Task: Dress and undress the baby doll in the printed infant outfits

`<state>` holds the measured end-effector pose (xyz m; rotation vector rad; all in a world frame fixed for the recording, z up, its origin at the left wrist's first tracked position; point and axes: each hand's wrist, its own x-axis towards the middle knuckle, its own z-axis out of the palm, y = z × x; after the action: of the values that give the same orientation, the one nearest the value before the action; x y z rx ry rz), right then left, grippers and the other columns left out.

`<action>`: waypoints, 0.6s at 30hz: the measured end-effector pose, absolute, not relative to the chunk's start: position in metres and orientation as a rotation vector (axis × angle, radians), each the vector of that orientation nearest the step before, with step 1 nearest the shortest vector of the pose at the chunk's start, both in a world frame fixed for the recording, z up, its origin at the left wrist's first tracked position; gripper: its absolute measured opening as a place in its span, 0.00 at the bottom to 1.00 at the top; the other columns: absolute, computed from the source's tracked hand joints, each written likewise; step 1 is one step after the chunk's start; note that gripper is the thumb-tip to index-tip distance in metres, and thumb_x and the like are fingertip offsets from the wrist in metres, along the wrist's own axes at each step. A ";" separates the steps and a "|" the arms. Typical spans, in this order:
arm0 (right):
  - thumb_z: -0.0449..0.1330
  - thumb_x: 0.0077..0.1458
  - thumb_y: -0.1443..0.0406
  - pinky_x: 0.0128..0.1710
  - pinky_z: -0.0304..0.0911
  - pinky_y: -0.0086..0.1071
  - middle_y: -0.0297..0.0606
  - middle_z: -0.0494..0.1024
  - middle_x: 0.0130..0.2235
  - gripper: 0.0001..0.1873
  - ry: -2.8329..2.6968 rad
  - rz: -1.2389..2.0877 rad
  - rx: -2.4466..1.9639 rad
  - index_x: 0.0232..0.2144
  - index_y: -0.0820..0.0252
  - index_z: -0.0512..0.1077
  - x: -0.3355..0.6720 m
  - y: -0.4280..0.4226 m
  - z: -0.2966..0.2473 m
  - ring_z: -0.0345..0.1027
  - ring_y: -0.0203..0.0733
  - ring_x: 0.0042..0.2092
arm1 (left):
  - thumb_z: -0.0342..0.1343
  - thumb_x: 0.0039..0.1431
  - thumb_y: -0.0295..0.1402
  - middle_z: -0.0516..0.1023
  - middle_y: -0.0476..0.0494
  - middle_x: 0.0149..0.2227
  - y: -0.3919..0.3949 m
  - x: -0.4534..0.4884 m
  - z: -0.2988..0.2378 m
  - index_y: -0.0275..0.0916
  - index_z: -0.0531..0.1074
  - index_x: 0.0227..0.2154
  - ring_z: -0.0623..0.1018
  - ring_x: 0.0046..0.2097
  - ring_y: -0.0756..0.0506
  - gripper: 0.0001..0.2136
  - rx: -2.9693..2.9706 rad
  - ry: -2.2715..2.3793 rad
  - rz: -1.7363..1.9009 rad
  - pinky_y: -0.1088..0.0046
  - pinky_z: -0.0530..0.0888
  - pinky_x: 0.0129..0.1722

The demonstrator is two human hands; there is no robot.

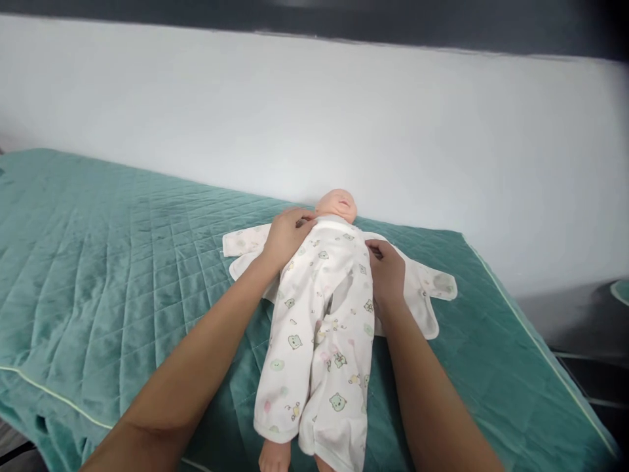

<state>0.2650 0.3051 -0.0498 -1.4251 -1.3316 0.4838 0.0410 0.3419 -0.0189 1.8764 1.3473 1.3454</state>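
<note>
A baby doll [337, 204] lies on its back with its head toward the wall. Printed white baby trousers [339, 341] cover it from high on the chest down to the ankles, and one bare foot [275, 455] sticks out at the bottom. My left hand [289, 235] is closed on the waistband's left corner, thumb and fingers pinched together. Lower down on the right, my right hand [388, 267] has curled fingers at the trousers' side edge. Beneath the doll a white baby jacket [417, 314] is spread flat, sleeves out to both sides.
A green quilted cover [147, 262] lies under everything, with pale piping along its edges. The white wall [295, 118] rises right behind the doll's head. Part of a round green-rimmed object [621, 291] shows at the far right.
</note>
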 end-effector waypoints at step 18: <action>0.59 0.57 0.58 0.61 0.57 0.42 0.35 0.75 0.59 0.10 -1.729 0.741 -1.128 0.26 0.54 0.73 0.285 0.328 -0.051 0.65 0.47 0.60 | 0.57 0.59 0.33 0.74 0.43 0.43 0.346 0.065 0.012 0.40 0.66 0.29 0.73 0.43 0.42 0.06 2.151 1.247 0.797 0.66 0.66 0.42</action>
<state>0.2845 0.3276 -0.0506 -1.1281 -1.7291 0.7406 0.0653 0.3455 0.0115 2.1511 1.2466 0.7974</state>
